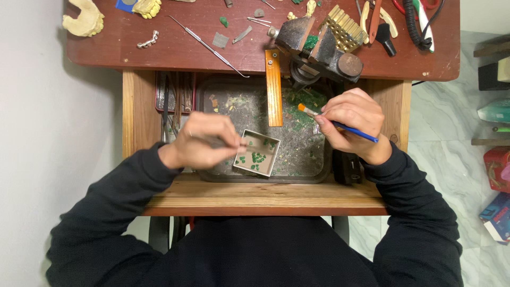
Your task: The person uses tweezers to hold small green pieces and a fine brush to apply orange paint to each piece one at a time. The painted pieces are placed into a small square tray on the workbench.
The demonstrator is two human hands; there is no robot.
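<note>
My left hand (204, 139) is pinched on the left rim of a small open white box (257, 153) that holds several green bits. The box rests in a dark, dusty metal tray (297, 159) set in an open wooden drawer. My right hand (350, 123) grips a small brush (340, 126) with a blue handle and an orange tip, held over the tray's right side. The brush tip points up and left, toward an orange wooden peg (273, 87) that juts out from the desk edge. Green and yellow flakes litter the tray.
A dark red desk top (175, 45) carries a metal vise (319, 48), a long metal probe (210, 48), pale dental casts (85, 18), a small metal dental piece (147, 40) and hand tools. A second tray with tools (172, 98) lies left. Coloured boxes (496, 170) stand on the marble floor at right.
</note>
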